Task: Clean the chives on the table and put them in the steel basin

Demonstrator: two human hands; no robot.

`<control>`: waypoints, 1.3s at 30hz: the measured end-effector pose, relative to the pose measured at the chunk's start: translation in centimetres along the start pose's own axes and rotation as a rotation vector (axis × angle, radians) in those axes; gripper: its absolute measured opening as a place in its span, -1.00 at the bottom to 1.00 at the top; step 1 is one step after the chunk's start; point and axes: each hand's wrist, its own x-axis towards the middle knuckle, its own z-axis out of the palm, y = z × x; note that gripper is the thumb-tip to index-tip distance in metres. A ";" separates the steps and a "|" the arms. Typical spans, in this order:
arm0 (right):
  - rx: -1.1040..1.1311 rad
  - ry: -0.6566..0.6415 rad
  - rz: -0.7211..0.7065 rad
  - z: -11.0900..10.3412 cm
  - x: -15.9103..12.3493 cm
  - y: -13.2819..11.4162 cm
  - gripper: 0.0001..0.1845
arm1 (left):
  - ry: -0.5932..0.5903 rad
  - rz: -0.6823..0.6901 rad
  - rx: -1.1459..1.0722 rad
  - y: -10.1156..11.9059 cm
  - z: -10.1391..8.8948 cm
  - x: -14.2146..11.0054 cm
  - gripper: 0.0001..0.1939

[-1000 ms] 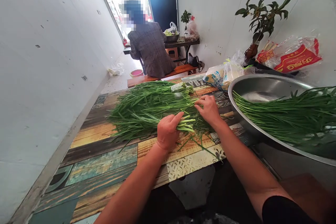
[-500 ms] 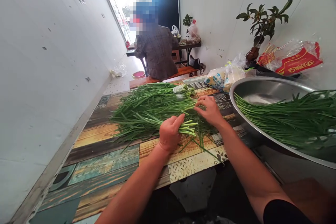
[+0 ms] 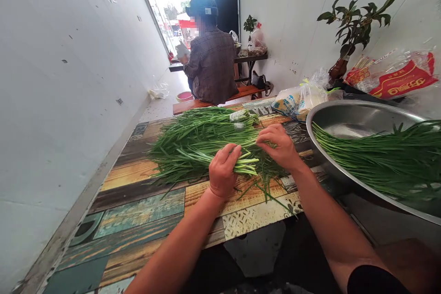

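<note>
One bunch of green stalks (image 3: 247, 166) is wrapped snug in the left hand (image 3: 223, 170), pale ends poking out toward 3 o'clock; right hand (image 3: 278, 146), at 2 o'clock from it, has fingertips nearly pinched together near the leafy pile (image 3: 193, 133), can't tell if it's got any, and the steel bowl (image 3: 347, 121) is way over at 3 o'clock

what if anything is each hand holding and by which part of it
The left hand holds a bunch of green stalks just behind its pale ends. The right hand is at the pale end of the pile; any grip is unclear.
</note>
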 end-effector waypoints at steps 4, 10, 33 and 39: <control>0.231 -0.052 0.032 0.6 -0.2 -1.1 -0.92 | -0.053 0.051 -0.013 0.0 0.0 0.0 -0.70; 0.466 -0.125 0.331 2.4 -0.5 -1.7 -0.77 | -0.047 0.036 -0.018 0.1 0.0 -0.1 -0.76; -0.089 -0.155 -0.070 0.6 -0.2 0.1 -0.64 | -0.155 0.052 0.111 -0.1 0.0 0.0 -0.76; -0.184 -0.271 -0.107 1.2 -0.6 0.8 -0.73 | -0.170 0.054 0.091 -0.1 0.0 0.0 -0.75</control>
